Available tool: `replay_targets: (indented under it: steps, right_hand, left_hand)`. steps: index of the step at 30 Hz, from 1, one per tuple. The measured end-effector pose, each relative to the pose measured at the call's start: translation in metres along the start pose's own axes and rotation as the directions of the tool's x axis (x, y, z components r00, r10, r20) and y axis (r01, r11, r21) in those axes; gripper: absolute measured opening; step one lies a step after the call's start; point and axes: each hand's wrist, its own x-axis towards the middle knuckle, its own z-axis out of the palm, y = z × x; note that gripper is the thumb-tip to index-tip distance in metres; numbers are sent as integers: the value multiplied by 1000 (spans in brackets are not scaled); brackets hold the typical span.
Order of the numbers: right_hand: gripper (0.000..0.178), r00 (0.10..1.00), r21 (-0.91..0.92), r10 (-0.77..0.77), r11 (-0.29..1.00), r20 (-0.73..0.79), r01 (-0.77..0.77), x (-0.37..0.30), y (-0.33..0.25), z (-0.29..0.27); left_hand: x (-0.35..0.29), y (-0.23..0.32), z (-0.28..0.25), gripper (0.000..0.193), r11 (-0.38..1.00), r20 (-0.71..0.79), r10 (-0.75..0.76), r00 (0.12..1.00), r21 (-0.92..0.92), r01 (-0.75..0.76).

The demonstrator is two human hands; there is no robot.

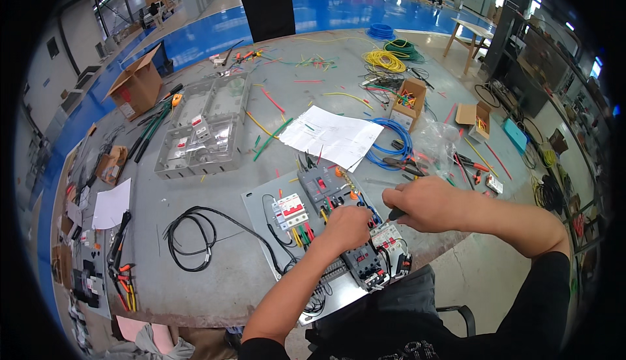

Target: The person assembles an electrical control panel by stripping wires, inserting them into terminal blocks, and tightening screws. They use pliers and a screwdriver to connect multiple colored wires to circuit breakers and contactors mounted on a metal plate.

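Note:
A metal mounting plate (255,205) with electrical parts lies at the table's near edge. On it are a grey moulded-case breaker (315,182), a white breaker with red levers (291,209), a black contactor (365,263) and a smaller white breaker (386,235). My left hand (349,227) is closed over the middle of the plate, among the wires; what its fingers pinch is hidden. Just right of it, my right hand (424,202) is wrapped round a dark-handled screwdriver (396,214), its thin shaft pointing down-left toward the smaller white breaker.
Beyond the plate lie a paper sheet (329,135), coiled blue wire (394,139) and a clear plastic bag (435,141). A transparent enclosure (202,125) stands left of the paper. A black cable coil (189,236) lies nearer, and long-handled cutters (119,249) sit at the left edge.

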Motion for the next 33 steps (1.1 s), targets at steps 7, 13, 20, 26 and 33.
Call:
replay_targets:
  steps: [7, 13, 20, 26, 33]
  right_hand:
    - [42, 998, -28, 60, 998, -2, -60, 4, -7, -12]
    - [40, 985, -92, 173, 981, 18, -170, 2, -10, -8]
    - [41, 987, -125, 158, 980, -1, -157, 3, -10, -2]
    - [41, 1000, -83, 1, 997, -24, -3, 2, -8, -6]
    - [40, 993, -54, 89, 995, 83, -84, 3, -16, -21]
  left_hand:
    - [-3, -5, 3, 19, 1000, -38, 0, 999, -10, 0]
    - [0, -3, 8, 17, 998, -81, 19, 997, -54, -23]
    - [0, -2, 5, 19, 999, -65, 27, 998, -27, -29]
    - [0, -5, 5, 22, 1000, -42, 11, 999, -9, -12]
    - [0, -6, 5, 21, 1000, -18, -10, 1000, -15, 10]
